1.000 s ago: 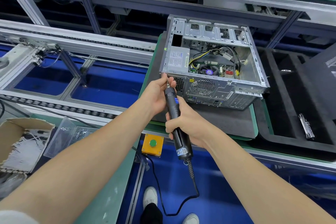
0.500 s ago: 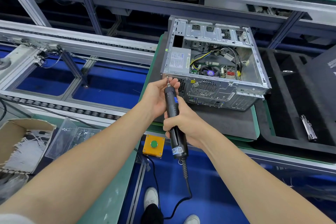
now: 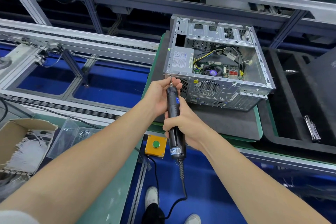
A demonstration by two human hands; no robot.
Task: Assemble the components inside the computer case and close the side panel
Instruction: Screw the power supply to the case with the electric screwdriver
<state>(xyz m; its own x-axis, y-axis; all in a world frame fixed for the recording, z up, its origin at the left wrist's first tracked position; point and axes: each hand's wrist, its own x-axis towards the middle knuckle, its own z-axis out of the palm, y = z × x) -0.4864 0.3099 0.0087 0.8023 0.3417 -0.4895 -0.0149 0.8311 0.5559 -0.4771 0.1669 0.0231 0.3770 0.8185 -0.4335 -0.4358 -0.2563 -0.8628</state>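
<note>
Black plastic fills your right grip point(image 3: 183, 123): its fingers are wrapped round the lower barrel of the electric screwdriver point(image 3: 173, 103), whose cord point(image 3: 182, 183) hangs below that grip toward your shoes point(image 3: 151, 196). Just below and left of it sits a yellow button box point(image 3: 156, 144); further left lie a clear tray of screws point(image 3: 72, 136) and a cardboard box point(image 3: 11, 132). Directly above, your left grip point(image 3: 160, 94) pinches the bit near its tip, which meets the near left corner of the computer case point(image 3: 218, 85). Beyond both grips the case lies on a dark mat point(image 3: 227, 125), open side up, with the power supply point(image 3: 182, 59) and motherboard point(image 3: 218, 69) showing inside. Off to the right, a black foam tray point(image 3: 291, 114) holds a metal part point(image 3: 311, 131).
</note>
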